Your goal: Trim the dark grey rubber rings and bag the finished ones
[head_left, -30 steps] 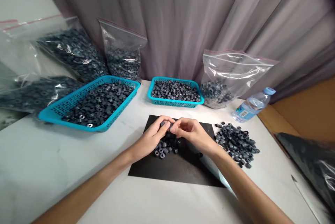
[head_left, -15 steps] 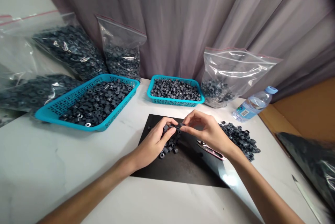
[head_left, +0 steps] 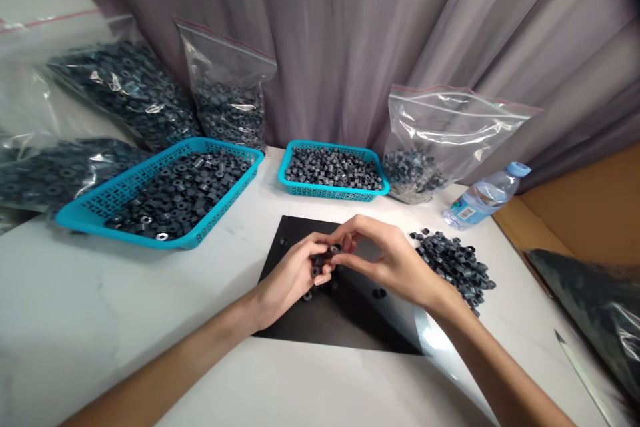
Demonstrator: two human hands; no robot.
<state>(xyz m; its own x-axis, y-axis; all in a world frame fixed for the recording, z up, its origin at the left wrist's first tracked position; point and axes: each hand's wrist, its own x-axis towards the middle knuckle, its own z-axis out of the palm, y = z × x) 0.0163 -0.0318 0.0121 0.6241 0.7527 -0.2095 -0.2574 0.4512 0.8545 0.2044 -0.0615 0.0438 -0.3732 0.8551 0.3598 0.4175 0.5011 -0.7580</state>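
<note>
My left hand (head_left: 287, 277) is closed around several small black ring pieces (head_left: 317, 272), thick short tubes with a hole through the middle. The thumb and fingers of my right hand (head_left: 387, 257) meet at the left hand's fingertips, pinched on one of these rings (head_left: 335, 251). Both hands are over a black mat (head_left: 345, 334). A few more rings show below the left hand, partly covered by it. One loose black piece (head_left: 379, 294) lies on the mat under the right hand, and another (head_left: 283, 242) near the mat's far left corner.
A blue basket (head_left: 125, 237) of black rings stands left, a smaller blue basket (head_left: 335, 192) behind the mat. Clear bags (head_left: 230, 107) of pieces line the back. Right are a heap of rings (head_left: 453, 267), a water bottle (head_left: 485, 197) and a narrow pointed blade (head_left: 580, 374).
My right hand has come left and down to meet my left hand, which has turned to show the rings in it. The pink snips seen on the mat before are out of sight.
</note>
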